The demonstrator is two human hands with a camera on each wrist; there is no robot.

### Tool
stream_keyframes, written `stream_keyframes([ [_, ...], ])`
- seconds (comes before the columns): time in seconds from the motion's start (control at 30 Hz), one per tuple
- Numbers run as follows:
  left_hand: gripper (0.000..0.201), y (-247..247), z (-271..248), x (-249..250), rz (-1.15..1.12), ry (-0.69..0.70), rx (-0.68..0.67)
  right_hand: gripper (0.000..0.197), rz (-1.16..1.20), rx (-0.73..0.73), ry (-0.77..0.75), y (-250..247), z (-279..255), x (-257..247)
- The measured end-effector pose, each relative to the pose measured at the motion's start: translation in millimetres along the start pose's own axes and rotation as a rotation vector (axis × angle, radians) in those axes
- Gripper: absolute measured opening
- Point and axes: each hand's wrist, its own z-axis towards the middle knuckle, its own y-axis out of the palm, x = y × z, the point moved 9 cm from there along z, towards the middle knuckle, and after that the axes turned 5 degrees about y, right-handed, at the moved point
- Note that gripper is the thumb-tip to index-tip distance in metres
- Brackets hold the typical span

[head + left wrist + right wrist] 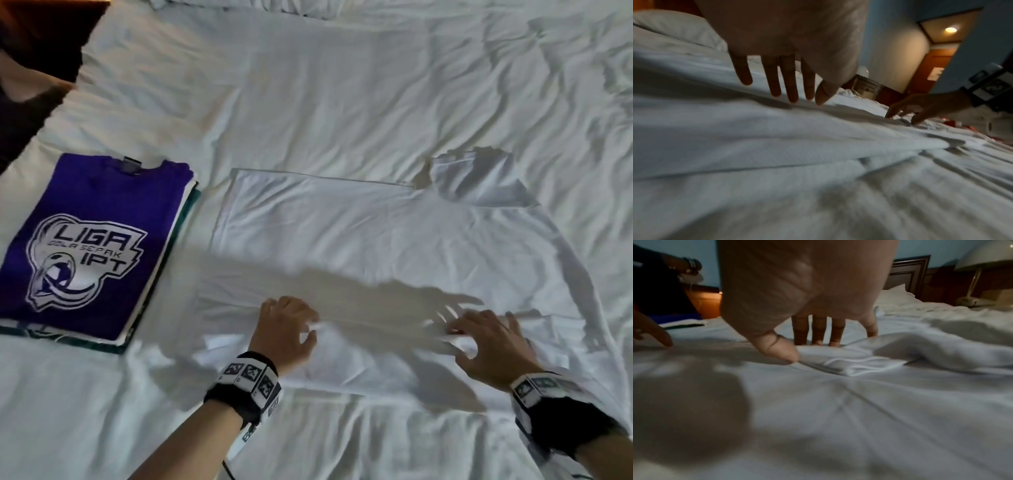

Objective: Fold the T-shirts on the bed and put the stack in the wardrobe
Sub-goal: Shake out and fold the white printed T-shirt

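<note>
A white T-shirt lies spread on the white bed sheet, one sleeve sticking out at the far right. My left hand pinches a ridge of its fabric near the front edge; in the left wrist view its fingertips and thumb come together on that ridge. My right hand pinches the same fold further right, a bunched crease rising between thumb and fingers. A stack of folded T-shirts, a purple printed one on top, sits at the left.
Another person in dark clothes stands by the bed's far left corner. A pillow, a dark headboard and a bedside lamp are at the head of the bed. A lit doorway lies beyond the bed.
</note>
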Motion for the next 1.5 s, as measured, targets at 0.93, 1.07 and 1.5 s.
stream_keyframes([
  [0.93, 0.068, 98, 94, 203, -0.179, 0.031, -0.295, 0.073, 0.293, 0.42, 0.215, -18, -66, 51],
  [1.07, 0.059, 116, 107, 220, -0.139, 0.083, -0.31, 0.062, 0.37, 0.155, 0.051, 43, -88, 39],
  [1.5, 0.053, 111, 125, 186, -0.461, -0.377, -0.096, 0.063, 0.334, 0.314, 0.385, -6, -66, 165],
])
